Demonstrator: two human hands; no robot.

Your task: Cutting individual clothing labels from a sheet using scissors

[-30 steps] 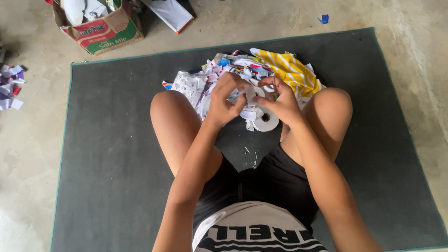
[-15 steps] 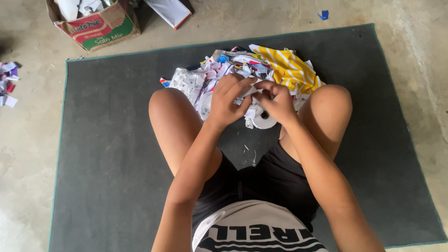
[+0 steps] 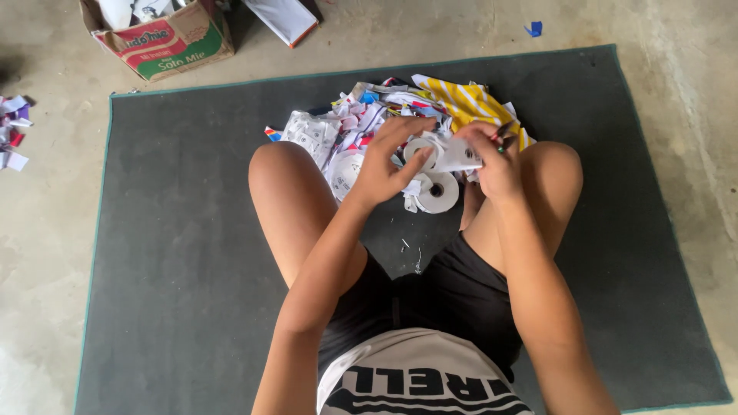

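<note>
I sit cross-legged on a dark grey mat [image 3: 169,253]. In front of my knees lies a heap of small printed paper labels and scraps [image 3: 361,123], with a yellow-and-white striped cloth [image 3: 469,104] at its far right. My right hand [image 3: 492,157] pinches a strip of white label tape [image 3: 460,156] and also holds a thin dark tool. My left hand [image 3: 388,161] has its fingers spread and touches the free end of that strip near a small white roll [image 3: 423,146]. Two more white rolls [image 3: 440,192] lie on the mat just below my hands.
A cardboard box [image 3: 165,38] with paper in it stands on the concrete floor at the far left. A flat white packet [image 3: 284,17] lies beside it. More scraps [image 3: 14,131] sit at the left edge; a blue scrap [image 3: 533,29] lies beyond the mat.
My hands have drawn slightly apart, and a strip of white tape now stretches between them. The view has shifted a little to the right.
</note>
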